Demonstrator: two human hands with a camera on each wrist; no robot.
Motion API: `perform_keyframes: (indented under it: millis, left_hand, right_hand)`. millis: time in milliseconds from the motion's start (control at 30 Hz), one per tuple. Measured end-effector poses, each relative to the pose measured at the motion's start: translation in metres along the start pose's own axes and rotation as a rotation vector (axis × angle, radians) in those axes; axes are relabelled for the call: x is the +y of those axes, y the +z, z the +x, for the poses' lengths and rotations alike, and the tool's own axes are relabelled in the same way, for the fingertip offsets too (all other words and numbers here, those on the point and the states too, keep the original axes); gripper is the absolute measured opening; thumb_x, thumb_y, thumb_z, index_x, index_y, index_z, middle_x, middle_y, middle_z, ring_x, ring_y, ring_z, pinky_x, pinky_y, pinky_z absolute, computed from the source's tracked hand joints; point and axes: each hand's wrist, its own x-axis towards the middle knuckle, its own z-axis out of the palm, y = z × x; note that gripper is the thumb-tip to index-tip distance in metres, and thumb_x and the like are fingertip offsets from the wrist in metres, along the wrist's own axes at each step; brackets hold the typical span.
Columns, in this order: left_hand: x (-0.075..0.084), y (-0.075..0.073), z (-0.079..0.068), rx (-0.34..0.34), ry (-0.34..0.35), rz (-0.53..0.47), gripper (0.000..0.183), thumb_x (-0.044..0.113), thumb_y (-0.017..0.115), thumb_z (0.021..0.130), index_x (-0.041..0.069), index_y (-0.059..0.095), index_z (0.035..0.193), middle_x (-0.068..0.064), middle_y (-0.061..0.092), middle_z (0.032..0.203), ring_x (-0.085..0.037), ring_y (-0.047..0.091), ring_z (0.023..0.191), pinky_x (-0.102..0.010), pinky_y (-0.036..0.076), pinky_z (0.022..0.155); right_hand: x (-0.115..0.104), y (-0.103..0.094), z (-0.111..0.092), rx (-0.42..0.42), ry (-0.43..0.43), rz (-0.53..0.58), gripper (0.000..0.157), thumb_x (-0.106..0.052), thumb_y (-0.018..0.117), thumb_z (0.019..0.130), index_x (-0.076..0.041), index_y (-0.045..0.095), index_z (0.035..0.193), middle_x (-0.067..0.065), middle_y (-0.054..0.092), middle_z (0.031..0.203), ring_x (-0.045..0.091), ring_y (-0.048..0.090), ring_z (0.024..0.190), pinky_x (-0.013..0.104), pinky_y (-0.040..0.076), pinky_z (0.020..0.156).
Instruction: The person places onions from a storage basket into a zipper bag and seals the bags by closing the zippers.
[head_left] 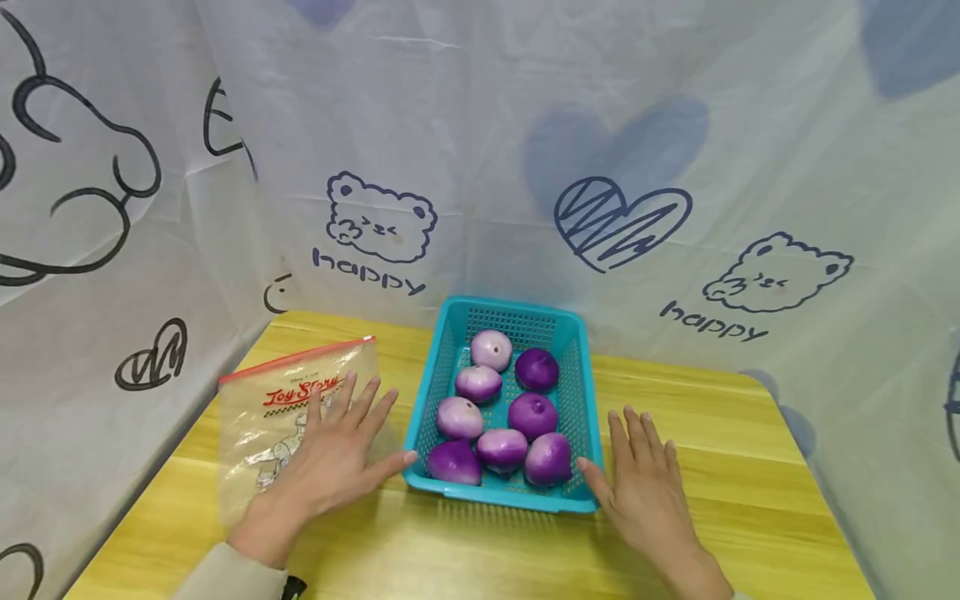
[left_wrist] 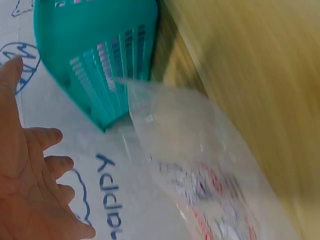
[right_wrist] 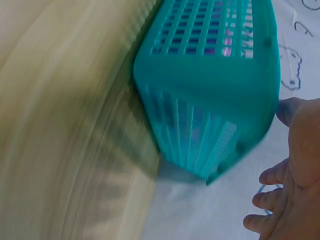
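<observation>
A turquoise plastic basket with slotted sides stands on the table, holding several purple onions, some pale and some dark. My left hand is spread, fingers straight, over a clear zip bag printed "Toy Story". Its thumb points at the basket's left front corner; whether it touches is hard to tell. On the other side, my right hand has extended fingers, with the thumb at or very near the basket rim. Neither hand holds anything.
The yellow wood-grain table reaches back to a white curtain printed with bears and hearts, which also hangs along both sides. A red zip strip edges the bag's far end.
</observation>
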Motion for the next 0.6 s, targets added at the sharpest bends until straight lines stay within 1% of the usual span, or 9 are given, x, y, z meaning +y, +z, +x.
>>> perform_keyframes:
  millis: [100, 167, 300, 367, 400, 500, 600]
  left_hand:
    - [0.009, 0.007, 0.008, -0.003, 0.034, -0.03, 0.085, 0.077, 0.029, 0.089, 0.024, 0.026, 0.155, -0.006, 0.015, 0.163, -0.031, -0.002, 0.152, -0.067, 0.0, 0.114]
    - [0.014, 0.012, 0.014, -0.012, 0.052, -0.076, 0.081, 0.074, 0.028, 0.091, 0.023, 0.026, 0.154, -0.004, 0.014, 0.163, -0.029, -0.001, 0.152, -0.064, 0.002, 0.116]
    - [0.02, 0.021, 0.025, -0.032, 0.082, -0.204, 0.075, 0.064, 0.034, 0.096, 0.018, 0.025, 0.155, -0.006, 0.012, 0.164, -0.029, 0.002, 0.152, -0.058, 0.009, 0.119]
    - [0.023, 0.025, 0.028, -0.043, 0.091, -0.248, 0.075, 0.059, 0.04, 0.097, 0.015, 0.022, 0.155, -0.008, 0.009, 0.164, -0.03, 0.003, 0.152, -0.056, 0.013, 0.119]
    - [0.024, 0.027, 0.029, -0.044, 0.092, -0.257, 0.076, 0.056, 0.043, 0.096, 0.014, 0.021, 0.155, -0.009, 0.009, 0.164, -0.03, 0.004, 0.152, -0.056, 0.014, 0.119]
    - [0.03, 0.032, 0.027, -0.042, 0.082, -0.239, 0.079, 0.053, 0.049, 0.095, 0.011, 0.018, 0.156, -0.009, 0.006, 0.165, -0.029, 0.006, 0.152, -0.053, 0.02, 0.118]
    - [0.038, 0.034, 0.025, -0.033, 0.075, -0.215, 0.081, 0.052, 0.051, 0.094, 0.01, 0.017, 0.156, -0.009, 0.006, 0.165, -0.027, 0.009, 0.151, -0.05, 0.024, 0.117]
  right_hand:
    - [-0.012, 0.006, 0.003, 0.001, -0.026, 0.021, 0.076, -0.056, 0.045, 0.096, -0.004, 0.032, 0.15, 0.022, 0.028, 0.157, 0.042, 0.02, 0.147, 0.068, 0.021, 0.11]
    - [-0.02, 0.009, 0.007, 0.002, -0.036, 0.036, 0.074, -0.054, 0.045, 0.097, -0.003, 0.034, 0.149, 0.022, 0.028, 0.157, 0.042, 0.021, 0.147, 0.067, 0.023, 0.111]
    - [-0.03, 0.017, 0.014, -0.01, -0.054, 0.063, 0.071, -0.048, 0.047, 0.099, 0.003, 0.036, 0.147, 0.026, 0.031, 0.154, 0.042, 0.026, 0.145, 0.061, 0.029, 0.111]
    - [-0.032, 0.02, 0.015, -0.03, -0.046, 0.076, 0.071, -0.045, 0.05, 0.098, 0.006, 0.036, 0.145, 0.028, 0.031, 0.153, 0.043, 0.027, 0.144, 0.058, 0.03, 0.112]
    - [-0.032, 0.021, 0.015, -0.035, -0.04, 0.084, 0.072, -0.044, 0.053, 0.097, 0.007, 0.036, 0.145, 0.029, 0.032, 0.153, 0.043, 0.029, 0.144, 0.056, 0.03, 0.112]
    - [-0.031, 0.022, 0.013, -0.062, -0.016, 0.089, 0.075, -0.042, 0.056, 0.095, 0.008, 0.034, 0.146, 0.027, 0.031, 0.154, 0.042, 0.029, 0.144, 0.053, 0.029, 0.114]
    - [-0.026, 0.02, 0.009, -0.081, 0.015, 0.087, 0.077, -0.043, 0.058, 0.094, 0.006, 0.032, 0.147, 0.025, 0.029, 0.155, 0.04, 0.028, 0.145, 0.053, 0.029, 0.114]
